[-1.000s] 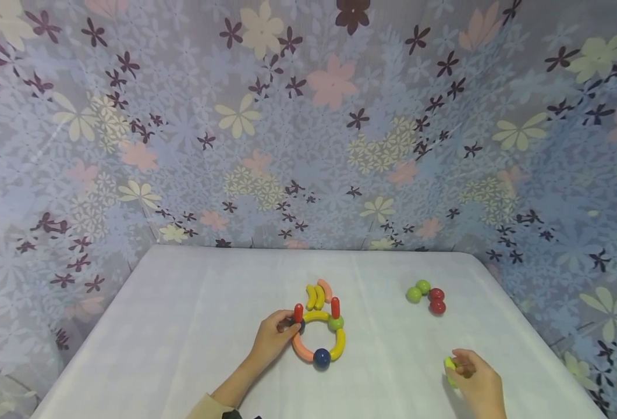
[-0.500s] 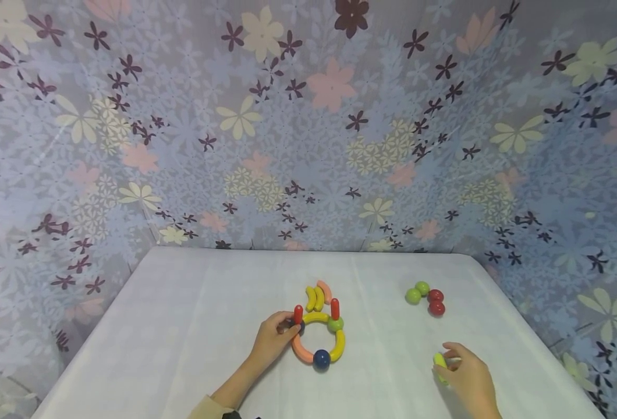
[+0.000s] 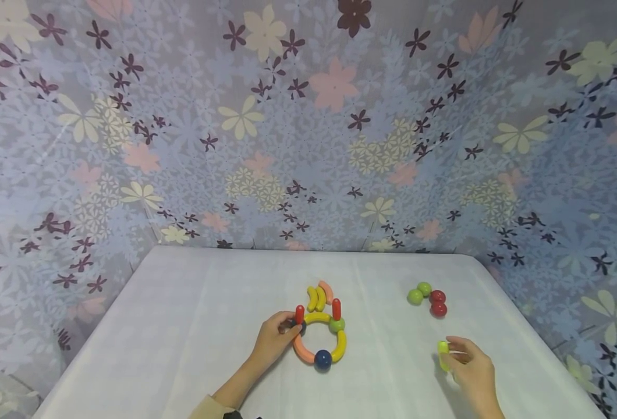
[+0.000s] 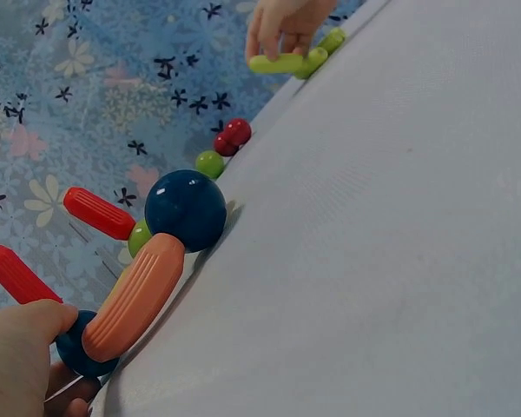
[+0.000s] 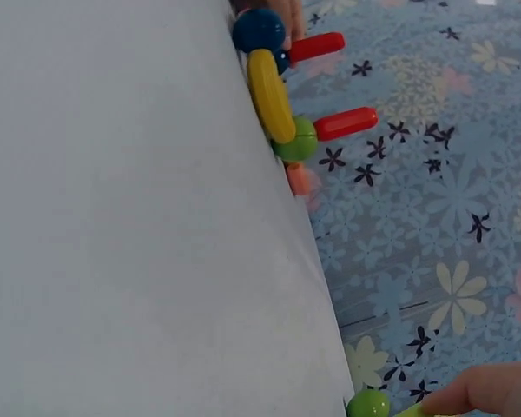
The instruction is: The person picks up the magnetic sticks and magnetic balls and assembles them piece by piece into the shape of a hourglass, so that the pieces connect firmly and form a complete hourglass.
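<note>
A ring of curved yellow bars (image 3: 341, 346) and a salmon bar (image 3: 303, 351), joined by balls, lies on the table. Its front ball is dark blue (image 3: 322, 360). Red rods (image 3: 337, 309) stand upright on the two rear balls, a green ball (image 3: 337, 325) and a second blue ball (image 4: 76, 347). My left hand (image 3: 274, 340) grips that second blue ball between thumb and fingers. At the right, my right hand (image 3: 471, 366) pinches a lime-green rod (image 4: 275, 63), held near-upright in the head view. More lime-green pieces (image 4: 333, 39) show beside this hand in the left wrist view.
Behind the ring lie loose yellow bars (image 3: 321, 298) and a salmon bar (image 3: 326, 292). Farther back right sit green balls (image 3: 415, 297) and red balls (image 3: 438, 308). A white cloth (image 3: 209, 302) covers the table, with a flowered curtain (image 3: 308, 145) behind.
My right hand has moved left and slightly away from me with the lime-green rod, which has turned more upright. My left hand and the ring stay in place.
</note>
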The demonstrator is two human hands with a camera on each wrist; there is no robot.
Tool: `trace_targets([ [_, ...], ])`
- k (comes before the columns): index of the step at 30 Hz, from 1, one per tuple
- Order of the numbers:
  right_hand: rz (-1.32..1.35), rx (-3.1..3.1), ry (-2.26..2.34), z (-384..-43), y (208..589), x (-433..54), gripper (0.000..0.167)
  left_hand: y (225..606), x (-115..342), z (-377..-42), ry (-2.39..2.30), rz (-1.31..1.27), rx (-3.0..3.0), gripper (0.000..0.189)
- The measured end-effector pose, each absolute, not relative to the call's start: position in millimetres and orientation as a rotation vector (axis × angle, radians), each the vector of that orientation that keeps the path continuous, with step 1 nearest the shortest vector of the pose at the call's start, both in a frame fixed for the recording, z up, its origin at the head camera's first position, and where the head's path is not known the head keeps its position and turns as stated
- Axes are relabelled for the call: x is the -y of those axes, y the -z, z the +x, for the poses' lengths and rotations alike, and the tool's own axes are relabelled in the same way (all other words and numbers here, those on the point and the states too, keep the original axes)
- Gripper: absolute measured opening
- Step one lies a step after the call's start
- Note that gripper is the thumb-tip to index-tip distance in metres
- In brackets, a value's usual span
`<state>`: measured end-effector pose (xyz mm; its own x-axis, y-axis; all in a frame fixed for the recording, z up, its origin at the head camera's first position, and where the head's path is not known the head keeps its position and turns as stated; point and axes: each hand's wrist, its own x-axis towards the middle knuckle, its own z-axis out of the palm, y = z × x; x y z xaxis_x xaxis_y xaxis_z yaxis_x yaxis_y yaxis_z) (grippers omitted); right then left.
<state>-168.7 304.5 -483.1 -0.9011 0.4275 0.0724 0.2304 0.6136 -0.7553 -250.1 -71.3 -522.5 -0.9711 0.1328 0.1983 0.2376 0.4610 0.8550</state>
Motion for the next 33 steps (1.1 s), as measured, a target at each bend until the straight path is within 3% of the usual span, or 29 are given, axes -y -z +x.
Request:
trace_targets([
  [12,-0.293,2.524,-1.400,-185,471,-258,0.035,524,73,-251,1.532,-0.346,2.579,0.025],
  [33,0.417,2.375,-1.845,-201,467,-142,0.029,524,76,-253,1.624,-0.359,2.562,0.029],
])
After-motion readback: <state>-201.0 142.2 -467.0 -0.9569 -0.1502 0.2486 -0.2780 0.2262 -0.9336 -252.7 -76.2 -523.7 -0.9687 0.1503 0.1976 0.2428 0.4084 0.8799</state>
